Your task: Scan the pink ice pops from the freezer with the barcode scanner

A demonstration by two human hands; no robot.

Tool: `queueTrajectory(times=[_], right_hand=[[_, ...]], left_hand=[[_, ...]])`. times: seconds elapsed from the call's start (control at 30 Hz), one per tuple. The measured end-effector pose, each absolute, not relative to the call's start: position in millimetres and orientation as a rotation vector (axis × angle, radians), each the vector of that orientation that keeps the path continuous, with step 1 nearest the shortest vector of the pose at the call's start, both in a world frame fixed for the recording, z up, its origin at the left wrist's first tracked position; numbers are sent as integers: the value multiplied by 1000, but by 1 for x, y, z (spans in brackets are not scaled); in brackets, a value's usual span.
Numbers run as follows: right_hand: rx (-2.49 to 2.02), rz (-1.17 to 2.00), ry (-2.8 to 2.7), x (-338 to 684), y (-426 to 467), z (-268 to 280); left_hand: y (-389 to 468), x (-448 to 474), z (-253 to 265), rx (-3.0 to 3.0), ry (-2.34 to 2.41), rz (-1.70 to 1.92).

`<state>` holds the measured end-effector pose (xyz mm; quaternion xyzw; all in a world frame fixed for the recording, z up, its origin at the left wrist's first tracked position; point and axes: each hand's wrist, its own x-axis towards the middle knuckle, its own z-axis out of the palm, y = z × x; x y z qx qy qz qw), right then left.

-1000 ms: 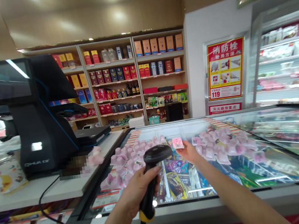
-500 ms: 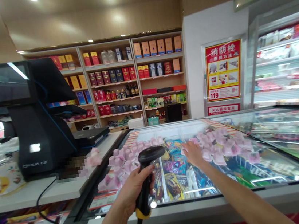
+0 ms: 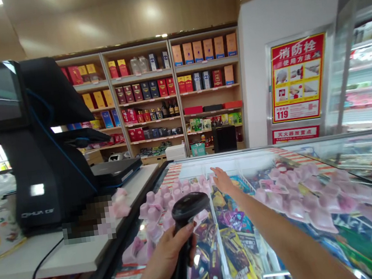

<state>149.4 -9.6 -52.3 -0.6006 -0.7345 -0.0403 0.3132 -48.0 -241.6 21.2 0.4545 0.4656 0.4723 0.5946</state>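
Gripping the black handheld scanner (image 3: 190, 206) by its handle, the left hand (image 3: 177, 257) I'm watching from afar has its fingers wrapped round it; the scanner stands nearly upright, head above the glass. I see the right hand (image 3: 222, 180) stretched farther out over the chest freezer (image 3: 115, 252), fingers extended, with nothing visible in its grasp. It is beside the far end of the left group of pink cups (image 3: 160, 202); I cannot tell whether the fingertips touch them. To the right of that forearm I have a second group of pink cups (image 3: 311, 194) spread over the glass. Beneath lie colourful packets (image 3: 237, 256). On my left, a white counter (image 3: 44, 263) bears a dark checkout terminal (image 3: 45, 167). Beyond the freezer I find shelves (image 3: 178, 92) of boxes and bottles, and a red-and-yellow poster (image 3: 298, 79) on the wall.
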Motion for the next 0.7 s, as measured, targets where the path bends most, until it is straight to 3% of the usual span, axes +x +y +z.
queueTrajectory(times=[0.23,0.47,0.6,0.7], right_hand=[[-1457,201,-1776,170,-9,-66],[-924,1207,-841,199,-78,-63],[-791,1331,-740,205,-104,-56],[-888,1209,-858,210,-114,-54]], left_hand=[[-249,-44,21,1056,1084,1056],[-270,-35,27,1161,970,956],[-285,-25,31,1138,972,963],[-291,-17,32,1146,964,968]])
